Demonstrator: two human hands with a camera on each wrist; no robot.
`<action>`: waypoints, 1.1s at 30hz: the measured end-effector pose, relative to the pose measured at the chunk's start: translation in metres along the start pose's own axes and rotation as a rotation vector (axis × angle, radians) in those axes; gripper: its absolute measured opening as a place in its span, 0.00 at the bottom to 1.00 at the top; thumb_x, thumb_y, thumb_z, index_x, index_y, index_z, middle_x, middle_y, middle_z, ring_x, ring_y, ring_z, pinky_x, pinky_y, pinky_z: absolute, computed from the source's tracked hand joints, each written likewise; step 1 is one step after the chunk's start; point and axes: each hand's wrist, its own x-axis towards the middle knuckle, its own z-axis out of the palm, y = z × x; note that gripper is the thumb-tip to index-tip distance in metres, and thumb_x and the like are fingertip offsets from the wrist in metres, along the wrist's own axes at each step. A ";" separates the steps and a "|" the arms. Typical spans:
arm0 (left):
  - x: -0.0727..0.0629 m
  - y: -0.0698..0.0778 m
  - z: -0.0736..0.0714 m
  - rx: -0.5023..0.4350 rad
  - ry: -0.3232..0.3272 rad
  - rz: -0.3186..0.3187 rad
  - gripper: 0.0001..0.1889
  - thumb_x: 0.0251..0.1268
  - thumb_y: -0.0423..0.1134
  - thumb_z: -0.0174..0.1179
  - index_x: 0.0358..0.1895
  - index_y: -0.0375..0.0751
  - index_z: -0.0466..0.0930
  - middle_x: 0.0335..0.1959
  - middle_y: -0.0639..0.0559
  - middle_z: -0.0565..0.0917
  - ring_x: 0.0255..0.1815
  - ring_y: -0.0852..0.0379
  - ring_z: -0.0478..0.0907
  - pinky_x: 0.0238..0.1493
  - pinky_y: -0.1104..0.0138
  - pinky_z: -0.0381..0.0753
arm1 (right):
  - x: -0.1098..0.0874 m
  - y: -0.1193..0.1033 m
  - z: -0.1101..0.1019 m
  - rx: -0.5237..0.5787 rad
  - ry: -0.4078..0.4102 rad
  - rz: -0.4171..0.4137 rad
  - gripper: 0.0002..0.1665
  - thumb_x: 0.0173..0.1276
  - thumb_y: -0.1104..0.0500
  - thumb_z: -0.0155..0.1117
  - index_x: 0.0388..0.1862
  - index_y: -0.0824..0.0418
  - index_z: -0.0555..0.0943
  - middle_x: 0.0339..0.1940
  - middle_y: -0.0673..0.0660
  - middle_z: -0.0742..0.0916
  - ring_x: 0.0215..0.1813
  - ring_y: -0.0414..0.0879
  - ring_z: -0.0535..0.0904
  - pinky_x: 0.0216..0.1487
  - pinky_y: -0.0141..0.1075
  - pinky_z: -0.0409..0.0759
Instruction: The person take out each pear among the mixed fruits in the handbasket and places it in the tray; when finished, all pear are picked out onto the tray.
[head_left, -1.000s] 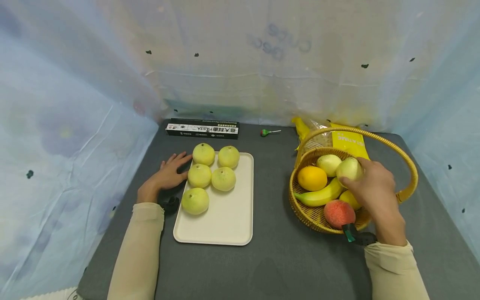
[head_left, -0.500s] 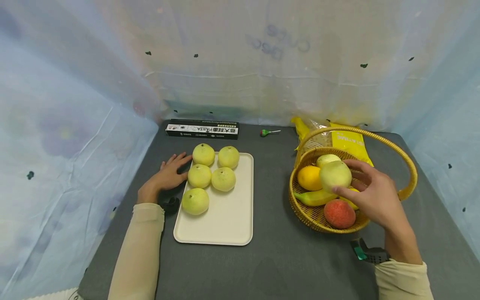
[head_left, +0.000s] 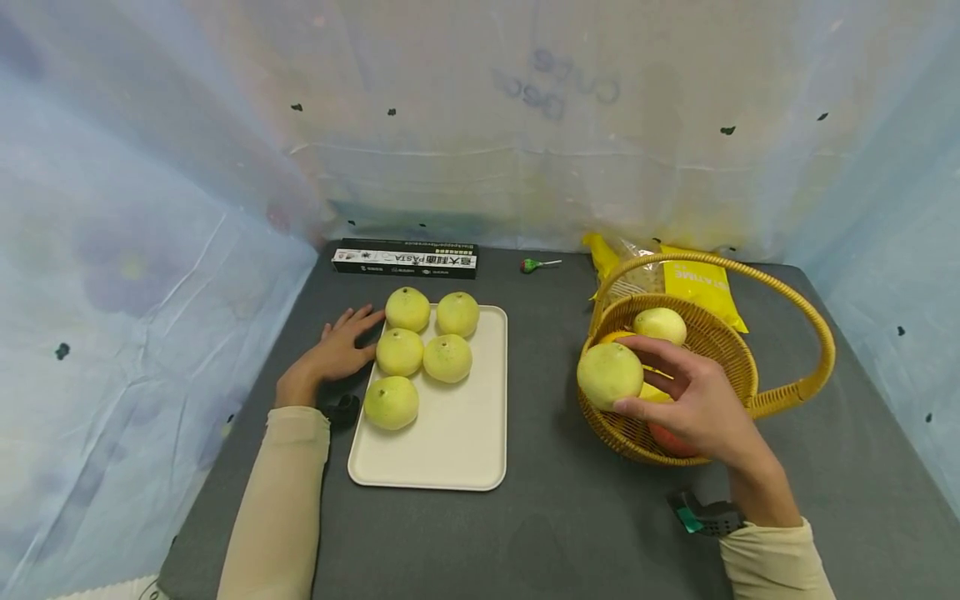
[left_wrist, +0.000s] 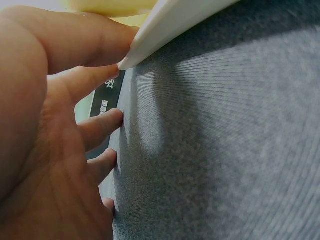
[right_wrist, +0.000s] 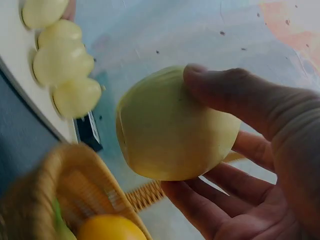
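Note:
My right hand [head_left: 701,400] holds a round, pale yellow-green fruit [head_left: 610,377] over the left side of a wicker basket [head_left: 723,333]. In the right wrist view the thumb [right_wrist: 220,87] presses one side of this fruit and the fingers [right_wrist: 200,207] support the other. My left hand [head_left: 337,348] rests at the left edge of a cream tray [head_left: 461,442], its fingers extended. Thumb and forefinger touch the tray's rim [left_wrist: 145,45] in the left wrist view. Several similar fruits [head_left: 447,358] sit on the tray, toward its left and back.
Inside the basket lie another pale fruit [head_left: 660,325], an orange-yellow fruit [right_wrist: 112,229] and a partly hidden red peach [head_left: 670,440]. The basket's handle [head_left: 817,333] arches up on the right. Behind are a black pasta box [head_left: 405,258], a lollipop [head_left: 530,266] and yellow packets [head_left: 701,283].
My right hand has lifted the pale fruit out from among the basket's contents and carried it left to the basket's near-left rim. The left hand and tray have stayed still.

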 end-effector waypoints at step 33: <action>-0.001 0.001 0.000 -0.007 0.000 0.005 0.38 0.87 0.50 0.54 0.91 0.46 0.53 0.92 0.33 0.44 0.92 0.27 0.31 0.84 0.26 0.26 | 0.051 -0.002 0.133 0.185 -0.270 -0.077 0.43 0.62 0.63 0.88 0.75 0.54 0.80 0.70 0.53 0.85 0.71 0.48 0.84 0.73 0.39 0.82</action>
